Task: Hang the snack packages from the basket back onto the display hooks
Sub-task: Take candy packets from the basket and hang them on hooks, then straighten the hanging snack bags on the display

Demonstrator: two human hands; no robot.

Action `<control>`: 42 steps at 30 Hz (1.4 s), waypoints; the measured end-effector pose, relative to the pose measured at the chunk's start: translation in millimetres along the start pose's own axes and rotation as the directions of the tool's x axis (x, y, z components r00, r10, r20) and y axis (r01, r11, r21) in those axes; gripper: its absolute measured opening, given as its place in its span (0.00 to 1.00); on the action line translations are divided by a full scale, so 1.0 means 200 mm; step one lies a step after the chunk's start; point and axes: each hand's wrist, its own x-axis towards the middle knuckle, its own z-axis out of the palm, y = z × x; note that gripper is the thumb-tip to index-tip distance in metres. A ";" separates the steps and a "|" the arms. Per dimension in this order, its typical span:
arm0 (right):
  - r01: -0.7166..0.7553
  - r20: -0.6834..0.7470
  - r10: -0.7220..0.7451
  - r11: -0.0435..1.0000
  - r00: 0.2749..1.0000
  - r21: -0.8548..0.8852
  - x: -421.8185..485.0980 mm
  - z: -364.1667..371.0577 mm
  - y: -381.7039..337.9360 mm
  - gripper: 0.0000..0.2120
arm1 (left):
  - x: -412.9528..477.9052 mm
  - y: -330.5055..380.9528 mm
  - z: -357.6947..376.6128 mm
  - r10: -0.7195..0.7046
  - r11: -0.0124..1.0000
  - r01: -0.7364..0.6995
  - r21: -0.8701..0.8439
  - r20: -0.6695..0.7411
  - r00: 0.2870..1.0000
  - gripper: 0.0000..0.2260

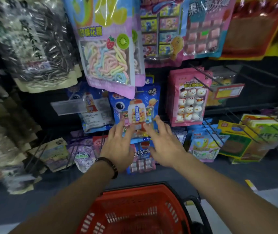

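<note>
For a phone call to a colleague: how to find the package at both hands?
Above the red plastic basket, find the big pink bag of pastel marshmallow ropes. Just below hangs a glossy blue package. Only it shows a candy machine full of coloured balls.

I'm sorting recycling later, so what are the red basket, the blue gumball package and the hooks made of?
Red basket: rigid matte plastic, judging by moulded slots. Blue gumball package: thin glossy plastic film, showing glare and a clear window. Hooks: probably dark-coated metal wire, thin and straight.
</note>
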 end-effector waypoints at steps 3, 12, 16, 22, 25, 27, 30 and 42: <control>0.011 0.000 -0.011 0.999 1.000 -0.038 0.09 0.03 -0.05 0.47 | 0.05 -0.01 0.01 -0.006 0.999 0.005 0.046 0.033 0.999 0.37; -0.051 0.024 0.052 0.997 0.998 -0.057 0.33 0.00 -0.06 0.52 | 0.26 -0.04 0.09 -0.075 0.997 0.074 0.025 0.030 0.997 0.41; -0.058 0.047 0.062 0.995 0.997 -0.081 0.40 -0.01 -0.02 0.52 | 0.33 -0.05 0.11 -0.092 0.995 0.090 0.043 0.038 0.995 0.42; -0.030 0.090 0.038 0.995 0.995 -0.095 0.38 -0.03 -0.03 0.53 | 0.31 -0.05 0.09 -0.118 0.993 0.117 0.016 0.052 0.992 0.41; -0.043 0.131 0.057 0.993 0.990 -0.107 0.33 -0.08 -0.04 0.52 | 0.24 -0.04 0.04 -0.132 0.991 0.134 -0.012 0.103 0.986 0.40; -0.043 0.182 0.068 0.990 0.981 -0.138 0.27 -0.14 -0.06 0.50 | 0.18 -0.03 -0.02 -0.154 0.987 0.159 -0.025 0.143 0.978 0.38; 0.000 0.261 0.057 0.977 0.964 -0.214 0.16 -0.27 -0.11 0.45 | 0.08 -0.02 -0.14 -0.177 0.982 0.185 -0.037 0.155 0.972 0.29; 0.108 0.023 -0.107 0.926 0.994 -0.362 -0.17 -0.90 -0.52 0.24 | -0.11 -0.01 -0.90 -0.006 0.997 0.002 -0.081 -0.055 0.998 0.20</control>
